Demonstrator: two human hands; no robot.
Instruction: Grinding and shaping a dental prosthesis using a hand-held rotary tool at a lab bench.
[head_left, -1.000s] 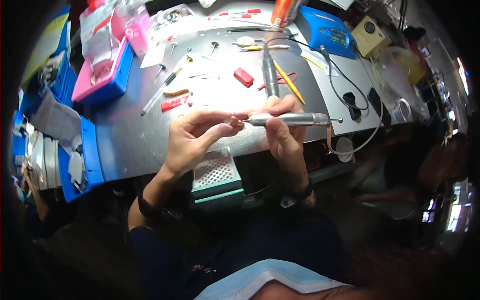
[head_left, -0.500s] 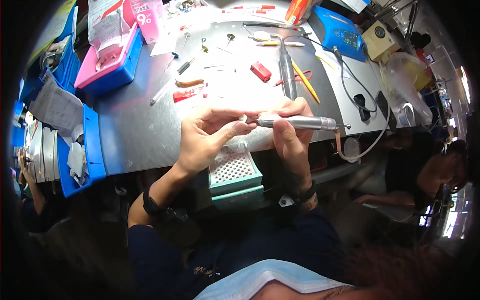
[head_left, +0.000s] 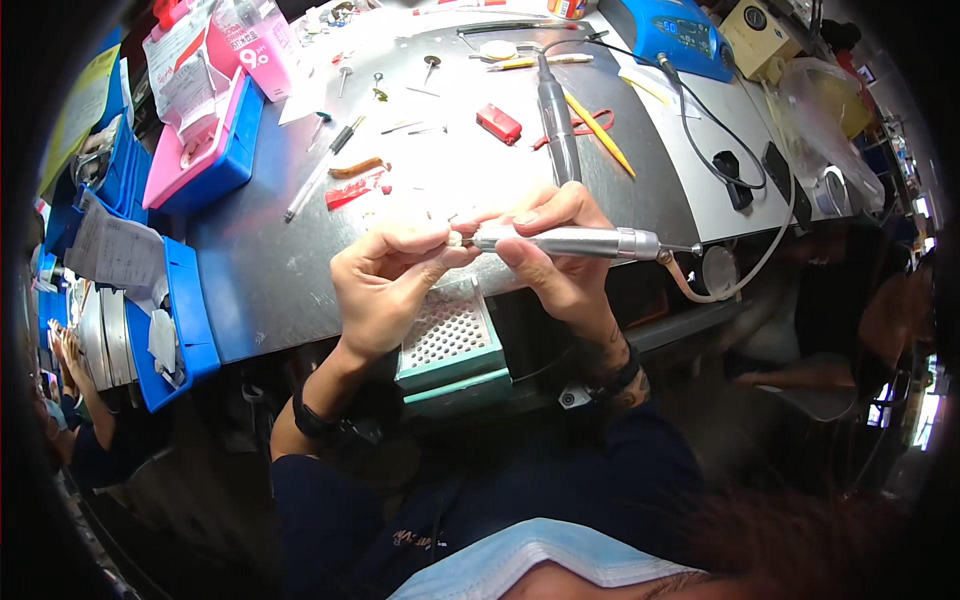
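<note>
Just above the front edge of the metal bench, my left hand (head_left: 378, 290) pinches a small white tooth-like piece (head_left: 455, 240) between thumb and fingertips. My right hand (head_left: 560, 272) is closed around a silver rotary handpiece (head_left: 595, 243), held nearly level. Its thin tip points left and meets the white piece, or comes very close; the fingers partly hide the contact. From the handpiece's rear end a pale hose (head_left: 690, 290) loops off to the right. Under my hands a green pull-out drawer with a perforated white top (head_left: 452, 335) juts from the bench.
A second, dark handpiece (head_left: 558, 120) lies beyond my right hand, near a yellow pencil (head_left: 605, 140) and a red block (head_left: 498, 124). A blue control unit (head_left: 672, 40) stands back right. Pink and blue bins (head_left: 235, 150) and a blue tray (head_left: 190, 320) line the left.
The whole view has shifted, so bench, drawer and hands appear farther left. Both grips stay the same, with the handpiece tip still at the white piece.
</note>
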